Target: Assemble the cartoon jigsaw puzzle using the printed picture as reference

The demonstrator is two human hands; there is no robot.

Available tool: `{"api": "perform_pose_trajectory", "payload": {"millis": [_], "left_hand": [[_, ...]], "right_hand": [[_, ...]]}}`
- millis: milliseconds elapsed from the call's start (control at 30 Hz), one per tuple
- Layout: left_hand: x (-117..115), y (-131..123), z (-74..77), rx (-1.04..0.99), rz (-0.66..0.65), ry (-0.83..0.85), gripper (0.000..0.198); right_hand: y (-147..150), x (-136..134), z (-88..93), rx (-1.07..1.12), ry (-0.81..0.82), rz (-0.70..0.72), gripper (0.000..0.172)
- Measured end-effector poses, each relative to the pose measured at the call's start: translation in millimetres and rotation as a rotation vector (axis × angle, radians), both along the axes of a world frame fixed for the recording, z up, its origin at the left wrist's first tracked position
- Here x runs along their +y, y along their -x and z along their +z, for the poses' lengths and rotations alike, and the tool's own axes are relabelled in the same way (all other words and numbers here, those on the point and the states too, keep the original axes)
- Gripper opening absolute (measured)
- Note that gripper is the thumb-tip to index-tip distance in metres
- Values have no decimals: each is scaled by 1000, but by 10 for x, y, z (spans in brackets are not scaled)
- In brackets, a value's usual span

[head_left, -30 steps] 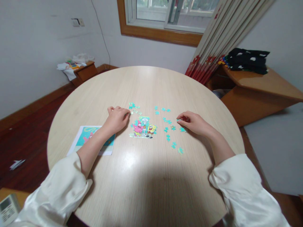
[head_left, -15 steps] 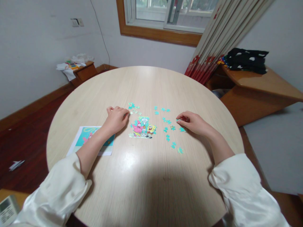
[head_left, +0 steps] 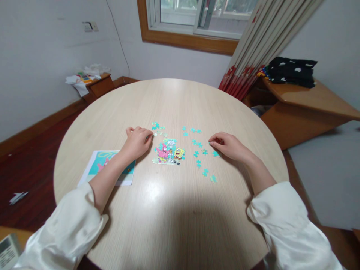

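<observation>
A partly joined jigsaw puzzle (head_left: 170,153) lies mid-table, showing a pink starfish, a squid and a yellow sponge figure. My left hand (head_left: 137,141) rests to its upper left with the fingertips drawn together. They meet beside pale loose pieces (head_left: 161,133), and whether they pinch one is hard to see. Over on the right, my right hand (head_left: 229,145) pinches a small teal puzzle piece (head_left: 209,142) between thumb and forefinger, mostly hidden. Another teal piece (head_left: 215,154) lies just below that hand. Several more loose teal pieces (head_left: 199,163) are scattered between the puzzle and my right hand.
Under my left forearm lies a printed reference picture (head_left: 94,167). Everything sits on a round wooden table (head_left: 174,101). Behind it are a window (head_left: 194,17) and a curtain (head_left: 264,37); a wooden cabinet (head_left: 315,108) with dark cloth stands at the right.
Both hands keep the same pose and place over the table. Only the camera view has shifted very slightly.
</observation>
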State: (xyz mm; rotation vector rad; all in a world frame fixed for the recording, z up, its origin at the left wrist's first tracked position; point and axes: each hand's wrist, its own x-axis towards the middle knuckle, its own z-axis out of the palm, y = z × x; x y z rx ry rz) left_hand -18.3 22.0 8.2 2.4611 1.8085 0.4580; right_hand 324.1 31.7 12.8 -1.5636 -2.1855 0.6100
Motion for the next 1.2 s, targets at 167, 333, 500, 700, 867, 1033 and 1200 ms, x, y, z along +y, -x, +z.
{"api": "perform_pose_trajectory", "payload": {"millis": [167, 333, 500, 700, 867, 1033, 1200], "left_hand": [[-20, -29, 13, -13, -7, -5, 26], [-39, -80, 16, -23, -16, -15, 23], [-58, -99, 4, -31, -41, -25, 21], [-75, -103, 8, -23, -44, -17, 22], [-92, -120, 9, -38, -63, -23, 23], [-105, -131, 16, -30, -69, -23, 26], [-111, -138, 24, -37, -78, -12, 28]], "right_hand": [[27, 28, -38, 8, -72, -67, 15], [108, 157, -109, 3, -296, -113, 20], [188, 238, -207, -79, -353, 32, 34], [165, 159, -133, -10, -337, 77, 25], [220, 43, -5, 41, -305, 177, 15], [309, -7, 1, 13, -275, 237, 17], [313, -23, 23, 18, -235, 233, 20]]}}
